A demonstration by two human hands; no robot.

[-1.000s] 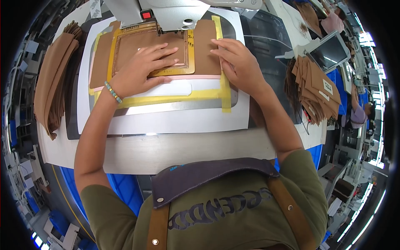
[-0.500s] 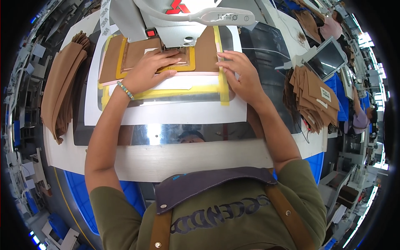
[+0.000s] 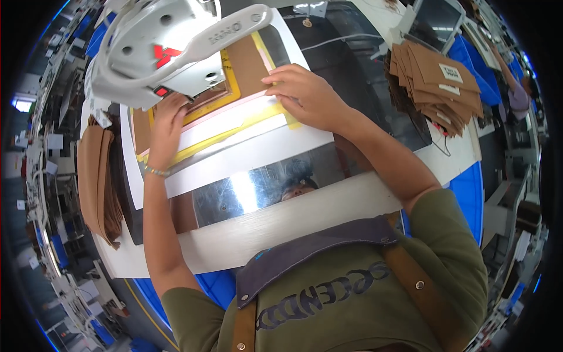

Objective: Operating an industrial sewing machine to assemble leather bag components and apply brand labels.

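Observation:
A brown fabric panel (image 3: 249,67) lies in a flat template edged with yellow tape (image 3: 243,130), with a yellow frame (image 3: 234,88) on top of the panel. The white head of a sewing machine (image 3: 126,73) hangs over it and hides part of the panel and frame. My left hand (image 3: 167,126) rests on the template's left part, fingers stretched forward and partly covered by the machine head. On the template's right edge lies my right hand (image 3: 311,97), its fingers spread and touching the tape beside the panel. Neither hand grips anything.
A white sheet (image 3: 305,138) lies under the template, above a shiny metal plate (image 3: 264,182). Stacks of brown pieces stand at the left (image 3: 97,182) and right (image 3: 431,76). A screen (image 3: 434,23) is at the back right, and blue bins (image 3: 466,193) sit below the table.
My view has turned, so the machine and template appear tilted and further left. My left hand has drawn back from the yellow frame's middle toward the left; my right hand stays at the right edge.

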